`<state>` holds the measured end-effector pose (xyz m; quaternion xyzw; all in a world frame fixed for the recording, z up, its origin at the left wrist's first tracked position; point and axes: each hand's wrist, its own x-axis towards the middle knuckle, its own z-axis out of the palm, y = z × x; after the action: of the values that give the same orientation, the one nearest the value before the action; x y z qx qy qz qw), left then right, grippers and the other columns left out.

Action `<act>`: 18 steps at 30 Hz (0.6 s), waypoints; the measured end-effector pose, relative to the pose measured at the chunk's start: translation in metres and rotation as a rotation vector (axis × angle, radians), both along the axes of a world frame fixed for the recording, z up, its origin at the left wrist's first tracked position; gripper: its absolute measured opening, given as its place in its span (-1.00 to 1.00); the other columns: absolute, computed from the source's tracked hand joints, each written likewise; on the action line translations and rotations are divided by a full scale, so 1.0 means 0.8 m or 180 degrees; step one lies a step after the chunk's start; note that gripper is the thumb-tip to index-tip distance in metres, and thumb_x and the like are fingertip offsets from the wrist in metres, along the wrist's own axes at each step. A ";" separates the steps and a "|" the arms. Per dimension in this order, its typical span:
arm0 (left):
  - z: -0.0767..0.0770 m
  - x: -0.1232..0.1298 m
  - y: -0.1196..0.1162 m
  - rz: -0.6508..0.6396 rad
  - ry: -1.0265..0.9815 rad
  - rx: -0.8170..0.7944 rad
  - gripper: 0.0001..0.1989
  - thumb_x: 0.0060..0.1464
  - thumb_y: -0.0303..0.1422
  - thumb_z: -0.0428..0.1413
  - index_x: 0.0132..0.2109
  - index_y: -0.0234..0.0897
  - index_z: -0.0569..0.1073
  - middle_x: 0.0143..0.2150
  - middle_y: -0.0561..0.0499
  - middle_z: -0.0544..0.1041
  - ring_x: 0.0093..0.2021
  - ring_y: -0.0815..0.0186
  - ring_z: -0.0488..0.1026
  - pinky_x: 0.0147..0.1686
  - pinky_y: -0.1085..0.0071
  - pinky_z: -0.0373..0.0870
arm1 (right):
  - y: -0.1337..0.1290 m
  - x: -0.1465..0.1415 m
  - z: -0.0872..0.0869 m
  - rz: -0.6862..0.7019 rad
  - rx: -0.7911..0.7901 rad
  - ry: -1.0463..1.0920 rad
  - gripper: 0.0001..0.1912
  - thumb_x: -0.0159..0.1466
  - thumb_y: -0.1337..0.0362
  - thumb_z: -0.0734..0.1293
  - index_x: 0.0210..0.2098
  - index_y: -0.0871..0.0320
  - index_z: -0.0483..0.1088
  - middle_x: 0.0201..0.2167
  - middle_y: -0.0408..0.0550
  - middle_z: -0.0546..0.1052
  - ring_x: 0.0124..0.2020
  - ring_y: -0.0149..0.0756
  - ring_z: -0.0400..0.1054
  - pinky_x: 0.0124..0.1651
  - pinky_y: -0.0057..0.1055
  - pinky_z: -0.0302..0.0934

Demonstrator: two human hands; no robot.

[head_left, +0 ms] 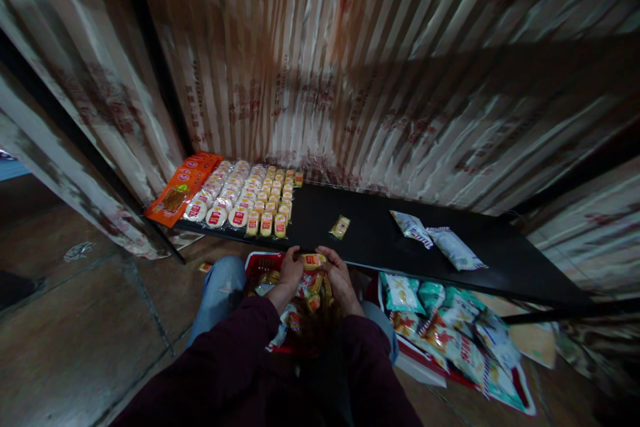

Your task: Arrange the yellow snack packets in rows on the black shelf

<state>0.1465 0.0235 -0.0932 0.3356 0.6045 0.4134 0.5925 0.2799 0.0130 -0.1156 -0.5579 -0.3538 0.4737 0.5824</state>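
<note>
Between my two hands is a small yellow packaged snack (313, 261), held by its ends just in front of the shelf edge. My left hand (291, 271) grips its left end and my right hand (340, 275) its right end. Right below them, a red basket (254, 255) holds more yellow packets and other wrapped snacks. On the black shelf (320, 210), rows of similar yellow packets (267, 223) stand beside rows of round white wrapped cakes (217, 216). A single yellow packet (341, 227) lies apart, to the right of those rows.
Orange snack bags (183, 188) line the shelf's left end. Two white bags (454, 247) lie toward its right. A second red basket (528, 400), full of green and white bags, stands below on the floor. Black posts (155, 47) frame the shelf; pleated curtain (320, 80) hangs behind.
</note>
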 end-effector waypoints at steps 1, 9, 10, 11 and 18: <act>0.002 -0.001 -0.001 -0.0031 -0.0107 -0.0092 -0.66 0.08 -0.46 0.06 0.03 -0.23 0.44 -0.21 -0.01 0.57 -0.42 0.43 0.48 -0.37 0.50 0.43 | 0.002 -0.001 -0.001 -0.0063 0.0042 -0.0040 -0.55 -0.07 0.26 0.36 -0.14 0.13 0.49 -0.11 0.04 0.58 -0.22 -0.15 0.50 -0.22 -0.28 0.39; 0.005 -0.002 -0.007 -0.0040 -0.0373 0.0027 -0.85 0.05 -0.47 0.09 -0.21 -0.29 0.52 -0.36 0.02 0.57 -0.37 0.39 0.50 -0.30 0.48 0.45 | 0.007 -0.027 -0.018 -0.0558 0.0025 -0.0088 -0.34 0.03 0.06 0.37 0.11 0.09 0.27 -0.12 0.03 0.56 -0.29 -0.23 0.49 -0.25 -0.27 0.39; 0.005 -0.001 -0.006 -0.0003 -0.0354 0.0083 -0.84 0.06 -0.48 0.09 -0.20 -0.29 0.51 -0.35 0.02 0.57 -0.36 0.39 0.50 -0.29 0.47 0.45 | 0.005 -0.031 -0.019 -0.0510 0.0086 -0.0115 -0.36 0.04 0.06 0.36 0.09 0.11 0.29 -0.13 0.03 0.57 -0.28 -0.24 0.49 -0.22 -0.26 0.39; 0.004 -0.001 -0.005 0.0027 -0.0328 0.0150 -0.83 0.06 -0.49 0.08 -0.19 -0.30 0.50 -0.33 0.01 0.57 -0.35 0.39 0.50 -0.28 0.47 0.45 | 0.003 -0.035 -0.020 -0.0472 0.0139 -0.0149 -0.39 0.05 0.06 0.36 0.07 0.12 0.30 -0.14 0.04 0.57 -0.27 -0.23 0.49 -0.19 -0.25 0.38; -0.002 -0.001 -0.002 0.0017 0.0089 0.0559 -0.82 0.00 -0.56 0.09 -0.21 -0.31 0.47 -0.22 -0.04 0.57 -0.22 0.36 0.49 -0.17 0.46 0.41 | -0.010 -0.051 -0.014 -0.0457 0.0327 -0.0378 -0.54 0.12 0.11 0.31 -0.01 0.15 0.39 -0.12 0.05 0.57 -0.13 -0.22 0.47 0.03 -0.19 0.31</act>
<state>0.1459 0.0217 -0.0946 0.3904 0.5750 0.4617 0.5511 0.2395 0.0054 -0.1266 -0.5782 -0.3706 0.3781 0.6208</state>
